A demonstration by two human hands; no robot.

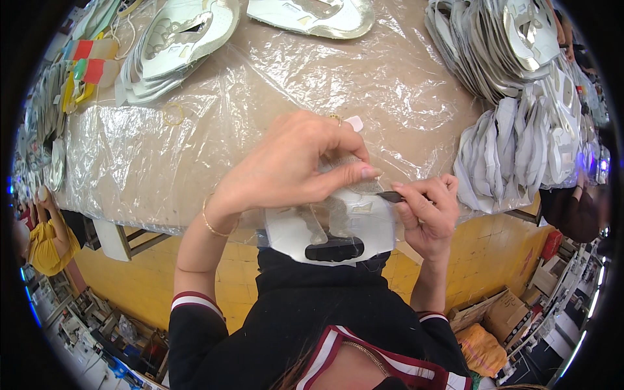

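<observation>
A white and grey shoe upper [374, 227] lies at the table's near edge, its rounded end with a dark oval opening hanging over toward my lap. My left hand [286, 159] reaches across it from the left, thumb and fingers closed on its far part, which is partly hidden beneath them. Between the thumb and fingers of my right hand [429, 214] is a small tool with a dark pointed tip [390, 196]. That tip touches or nearly touches the upper's right edge, close to my left thumb. The tool's exact kind is hidden by my fingers.
Clear plastic film covers the table [214, 143]. Stacks of shoe uppers stand at the far left [188, 39] and far right [520, 32], with more pieces [500, 149] nearer on the right. Bottles with red bands [97, 71] are at left. A person in yellow [52, 244] is farther left.
</observation>
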